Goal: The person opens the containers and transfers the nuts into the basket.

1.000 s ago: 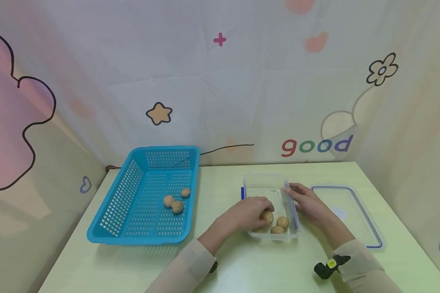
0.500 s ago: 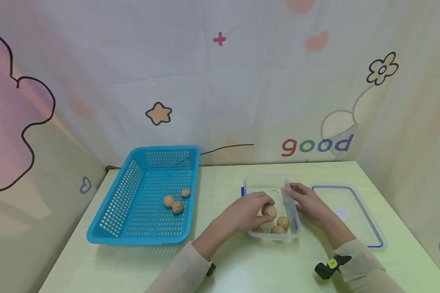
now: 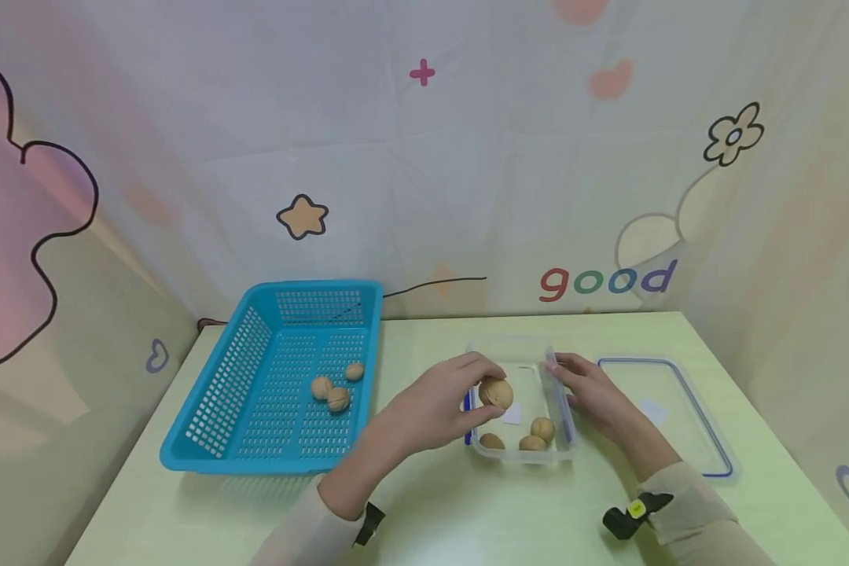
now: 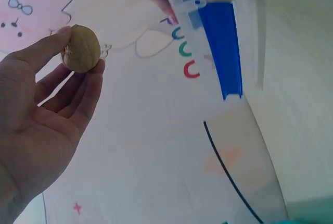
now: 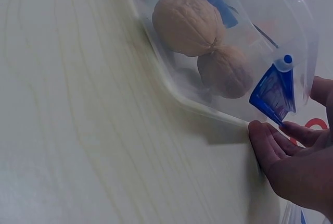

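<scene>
Left hand [image 3: 444, 405] pinches 1 walnut [image 3: 497, 394] over the 9 o'clock side of the clear box [image 3: 563, 405]; right hand [image 3: 597, 395] grips its wall at 2 o'clock; the walnut seems light, hard-shelled, best held round its middle

We see a pale yellow-green surface [image 3: 509, 515], its far edge running nearly straight across and its sides widening toward us. Up close from the right wrist, we make out faint wood-like grain lines in it. Three items lie directly on it. On the left we find a blue perforated basket [image 3: 173, 458], reaching back to the far edge, a soft shadow below its front rim. Right of centre and well apart from it, we see a clear container [image 3: 527, 457] with blue side clips, open side up. Farther right, near the container, a clear blue-edged lid [image 3: 688, 431] lies flat, partly hidden from us.
</scene>
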`<state>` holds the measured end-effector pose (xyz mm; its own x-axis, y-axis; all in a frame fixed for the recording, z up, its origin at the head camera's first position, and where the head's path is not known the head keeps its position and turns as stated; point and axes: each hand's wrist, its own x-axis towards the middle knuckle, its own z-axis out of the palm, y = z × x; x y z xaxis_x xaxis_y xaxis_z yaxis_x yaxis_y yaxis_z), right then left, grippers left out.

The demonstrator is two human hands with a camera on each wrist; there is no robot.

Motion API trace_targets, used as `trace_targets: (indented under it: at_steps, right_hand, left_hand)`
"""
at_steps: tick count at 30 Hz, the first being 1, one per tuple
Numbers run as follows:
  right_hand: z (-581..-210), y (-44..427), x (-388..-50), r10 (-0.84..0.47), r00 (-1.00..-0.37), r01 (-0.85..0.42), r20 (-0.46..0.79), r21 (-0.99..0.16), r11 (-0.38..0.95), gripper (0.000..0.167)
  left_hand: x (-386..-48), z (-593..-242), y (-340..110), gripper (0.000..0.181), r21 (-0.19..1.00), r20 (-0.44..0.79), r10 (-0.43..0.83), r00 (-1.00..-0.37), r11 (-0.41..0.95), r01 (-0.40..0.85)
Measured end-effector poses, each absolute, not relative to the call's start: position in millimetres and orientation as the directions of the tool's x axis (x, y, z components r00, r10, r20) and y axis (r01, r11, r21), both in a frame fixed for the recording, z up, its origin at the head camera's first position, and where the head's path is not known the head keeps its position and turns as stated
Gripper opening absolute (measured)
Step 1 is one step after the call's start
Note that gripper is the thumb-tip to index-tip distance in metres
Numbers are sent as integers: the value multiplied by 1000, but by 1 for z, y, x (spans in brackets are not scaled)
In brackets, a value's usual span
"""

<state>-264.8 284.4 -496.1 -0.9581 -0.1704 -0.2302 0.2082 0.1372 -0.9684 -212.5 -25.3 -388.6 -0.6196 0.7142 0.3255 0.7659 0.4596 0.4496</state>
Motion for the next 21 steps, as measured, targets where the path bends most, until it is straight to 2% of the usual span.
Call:
trace_targets:
  at_steps: [4, 14, 21]
  right_hand:
    - [-497, 284, -265, -168, -956, 219, -240, -966, 137, 72]
    - [-494, 284, -264, -170, -960, 199, -224, -969, 148, 73]
    - [-494, 283, -264, -165, -958, 210, -234, -966, 148, 74]
  left_hand:
    - [-214, -386, -45, 39, 478, 349, 677, -648, 466, 744]
    - [-225, -378, -91, 42, 460, 416, 607, -678, 502, 732]
    - [-228, -374, -114, 42, 490, 410, 529, -743, 559, 669]
